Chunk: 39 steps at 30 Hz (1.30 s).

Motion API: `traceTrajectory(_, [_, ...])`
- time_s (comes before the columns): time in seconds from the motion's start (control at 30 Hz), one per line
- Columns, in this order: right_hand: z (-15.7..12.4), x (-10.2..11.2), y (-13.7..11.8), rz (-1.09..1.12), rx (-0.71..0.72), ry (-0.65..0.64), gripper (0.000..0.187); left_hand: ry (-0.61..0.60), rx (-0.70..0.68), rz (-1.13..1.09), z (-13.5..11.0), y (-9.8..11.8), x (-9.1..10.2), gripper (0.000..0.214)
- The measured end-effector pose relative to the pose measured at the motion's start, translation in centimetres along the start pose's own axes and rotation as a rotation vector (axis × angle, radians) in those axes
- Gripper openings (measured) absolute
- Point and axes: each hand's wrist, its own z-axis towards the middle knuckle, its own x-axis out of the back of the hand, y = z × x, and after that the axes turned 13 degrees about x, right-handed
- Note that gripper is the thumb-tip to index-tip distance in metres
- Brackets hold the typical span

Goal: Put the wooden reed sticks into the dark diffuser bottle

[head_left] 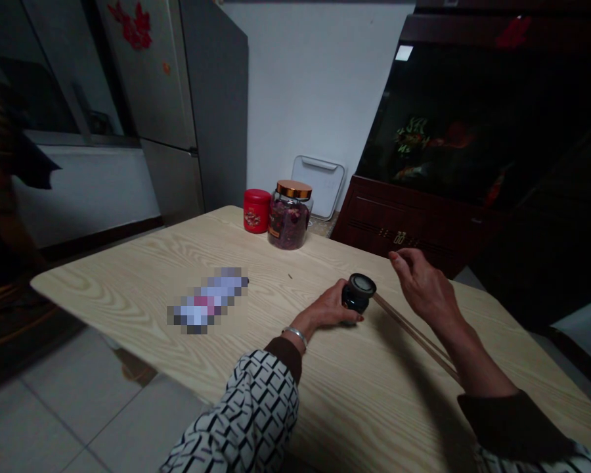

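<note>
My left hand (pixel 331 306) is wrapped around a small dark rounded jar (pixel 357 307) on the wooden table. The jar has a wide dark collar, with a greyish round top facing up; whether that is a lid or an open mouth I cannot tell. To the right of the jar, my right hand (pixel 423 286) is raised above the table, its fingers bent in towards the thumb. Anything between those fingertips is too small to make out. Beneath the right forearm runs a long, thin brown double strip (pixel 414 334), like a pair of sticks, starting near the jar.
A red canister (pixel 257 211) and a large glass jar (pixel 289 220) of dark dried petals with a copper lid stand at the table's far edge. A blurred-out flat object (pixel 209 301) lies on the left. Beyond are a refrigerator (pixel 217 112) and a dark fish tank (pixel 453 138).
</note>
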Motion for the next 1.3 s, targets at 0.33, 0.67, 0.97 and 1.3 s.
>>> traceTrajectory(0.33, [-0.9, -2.7, 1.6, 0.472, 0.333, -0.273, 0.068, 0.009, -0.013, 0.052, 0.3, -0.4, 0.1, 0.076])
traceTrajectory(0.67, [-1.0, -4.0, 1.0, 0.324, 0.392, -0.23, 0.033, 0.033, -0.036, 0.066, 0.0, -0.4, 0.1, 0.074])
traceTrajectory(0.97, [-3.5, -5.5, 0.6, 0.425, 0.252, -0.041, 0.048, 0.081, -0.042, 0.134, -1.1, 0.5, -0.2, 0.081])
traceTrajectory(1.3, [-5.5, -2.6, 3.0, 0.967, -0.156, -0.165, 0.07, 0.154, 0.123, 0.414, -6.6, 6.0, 3.3, 0.049])
